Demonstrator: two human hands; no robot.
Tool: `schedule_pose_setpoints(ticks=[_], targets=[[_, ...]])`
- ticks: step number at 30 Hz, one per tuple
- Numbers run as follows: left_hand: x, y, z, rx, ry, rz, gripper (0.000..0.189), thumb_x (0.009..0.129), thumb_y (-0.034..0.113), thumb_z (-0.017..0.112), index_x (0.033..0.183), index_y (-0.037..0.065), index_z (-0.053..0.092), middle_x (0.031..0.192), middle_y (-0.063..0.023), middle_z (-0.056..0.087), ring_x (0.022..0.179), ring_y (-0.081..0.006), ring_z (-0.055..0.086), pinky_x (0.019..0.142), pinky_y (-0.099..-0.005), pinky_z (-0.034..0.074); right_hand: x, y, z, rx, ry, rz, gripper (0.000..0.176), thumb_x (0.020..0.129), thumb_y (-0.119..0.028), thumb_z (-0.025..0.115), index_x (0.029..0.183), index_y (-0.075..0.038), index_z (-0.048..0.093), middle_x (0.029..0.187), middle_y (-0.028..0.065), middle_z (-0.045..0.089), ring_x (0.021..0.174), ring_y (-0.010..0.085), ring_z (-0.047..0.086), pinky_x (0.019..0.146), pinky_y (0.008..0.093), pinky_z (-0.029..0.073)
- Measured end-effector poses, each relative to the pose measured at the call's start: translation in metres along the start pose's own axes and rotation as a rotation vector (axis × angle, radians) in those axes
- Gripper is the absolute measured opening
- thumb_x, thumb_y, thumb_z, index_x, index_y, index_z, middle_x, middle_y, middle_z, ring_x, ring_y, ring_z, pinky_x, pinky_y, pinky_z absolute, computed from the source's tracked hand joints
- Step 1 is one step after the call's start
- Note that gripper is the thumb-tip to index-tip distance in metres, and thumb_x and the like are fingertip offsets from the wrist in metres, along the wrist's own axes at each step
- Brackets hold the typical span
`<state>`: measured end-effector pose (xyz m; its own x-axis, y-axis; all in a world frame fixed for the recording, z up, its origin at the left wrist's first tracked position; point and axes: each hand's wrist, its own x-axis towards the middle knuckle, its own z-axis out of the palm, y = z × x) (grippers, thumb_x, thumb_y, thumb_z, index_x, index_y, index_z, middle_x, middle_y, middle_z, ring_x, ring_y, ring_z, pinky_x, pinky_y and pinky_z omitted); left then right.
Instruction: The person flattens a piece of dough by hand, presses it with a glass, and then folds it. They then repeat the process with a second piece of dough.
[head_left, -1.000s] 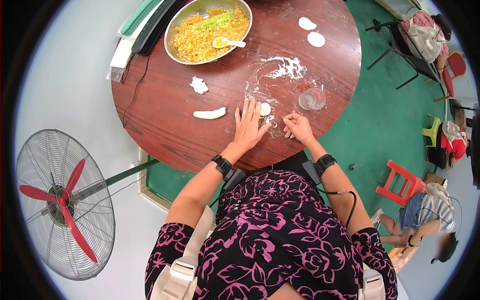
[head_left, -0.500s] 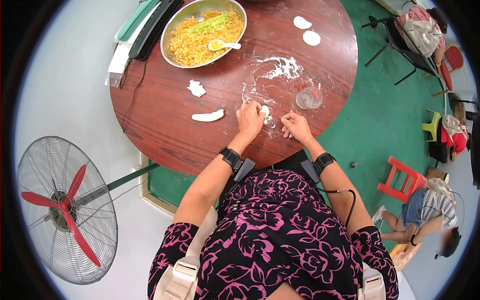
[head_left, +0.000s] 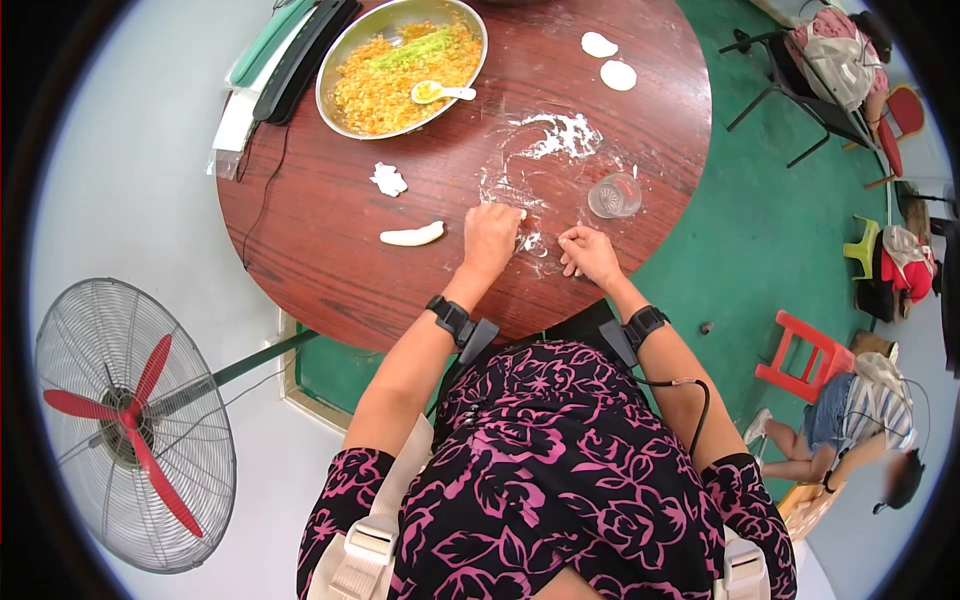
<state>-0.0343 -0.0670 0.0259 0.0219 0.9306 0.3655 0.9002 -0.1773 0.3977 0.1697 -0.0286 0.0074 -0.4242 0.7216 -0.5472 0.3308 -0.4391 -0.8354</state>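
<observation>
My left hand (head_left: 490, 242) is closed over the table, with a small piece of dough (head_left: 522, 214) peeking out at its fingertips. My right hand (head_left: 592, 253) rests at the table's near edge, fingers loosely curled and nothing visible in them. Left of my left hand lies a pale dough roll (head_left: 412, 235), and above that a crumpled white lump (head_left: 388, 180). Scattered flour (head_left: 565, 137) covers the wood beyond my hands. A clear glass (head_left: 614, 196) stands just past my right hand. Two flat dough rounds (head_left: 600, 45) lie farther back.
A metal bowl (head_left: 327, 112) of chopped orange and green filling holds a white spoon (head_left: 428, 93). Long green and black cases (head_left: 305, 60) lie at the left edge of the round table (head_left: 330, 270). A fan (head_left: 130, 415) stands left. People sit at right near a red stool (head_left: 800, 360).
My left hand has shifted slightly left and turned, so less of the dough piece shows. My right hand stays nearly in place. The whole view has moved a little.
</observation>
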Motion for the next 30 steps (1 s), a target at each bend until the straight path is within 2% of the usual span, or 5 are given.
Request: schedule_pose_setpoints(ticks=[4, 8, 14, 20, 30], targets=[[-0.028, 0.008, 0.004, -0.005, -0.042, 0.185, 0.011, 0.074, 0.011, 0.062, 0.085, 0.008, 0.06, 0.084, -0.0033, 0.055, 0.078, -0.0215, 0.053, 0.067, -0.0352, 0.042, 0.001, 0.001, 0.001, -0.021, 0.004, 0.013, 0.02, 0.09, -0.019, 0.057, 0.095, 0.0, 0.057, 0.069, 0.0069, 0.063, 0.05, 0.0117, 0.06, 0.04, 0.0226, 0.043], [-0.05, 0.007, -0.012, -0.027, -0.174, 0.174, 0.032, 0.076, 0.013, 0.065, 0.106, 0.004, 0.059, 0.107, -0.0072, 0.058, 0.095, -0.0238, 0.054, 0.081, -0.0368, 0.041, 0.0, 0.001, 0.002, -0.034, 0.016, 0.02, 0.019, 0.089, -0.018, 0.056, 0.095, 0.0, 0.058, 0.068, 0.0072, 0.063, 0.051, 0.0118, 0.061, 0.042, 0.0228, 0.044], [-0.067, 0.008, -0.018, 0.061, -0.341, 0.07, 0.074, 0.078, 0.035, 0.065, 0.134, -0.002, 0.035, 0.143, -0.0171, 0.033, 0.133, -0.0315, 0.028, 0.105, -0.0513, 0.023, 0.0, 0.001, 0.001, -0.009, 0.013, 0.02, 0.02, 0.089, -0.02, 0.057, 0.094, 0.0, 0.057, 0.068, 0.0071, 0.063, 0.049, 0.0115, 0.06, 0.04, 0.0222, 0.042], [-0.058, 0.017, -0.005, 0.063, -0.425, 0.08, 0.088, 0.075, 0.051, 0.063, 0.137, -0.002, 0.03, 0.146, -0.017, 0.026, 0.137, -0.0315, 0.021, 0.106, -0.0601, 0.015, 0.0, 0.0, 0.002, -0.017, 0.016, 0.023, 0.02, 0.089, -0.019, 0.057, 0.094, 0.0, 0.057, 0.067, 0.0077, 0.063, 0.049, 0.0118, 0.06, 0.04, 0.0221, 0.042], [-0.049, 0.001, -0.015, 0.061, -0.493, 0.196, 0.09, 0.075, 0.058, 0.058, 0.138, 0.0, 0.03, 0.146, -0.0174, 0.027, 0.137, -0.0305, 0.022, 0.107, -0.059, 0.012, -0.001, -0.005, 0.002, -0.033, 0.015, 0.033, 0.021, 0.089, -0.019, 0.057, 0.096, 0.001, 0.058, 0.069, 0.0077, 0.063, 0.051, 0.0124, 0.061, 0.042, 0.0235, 0.043]])
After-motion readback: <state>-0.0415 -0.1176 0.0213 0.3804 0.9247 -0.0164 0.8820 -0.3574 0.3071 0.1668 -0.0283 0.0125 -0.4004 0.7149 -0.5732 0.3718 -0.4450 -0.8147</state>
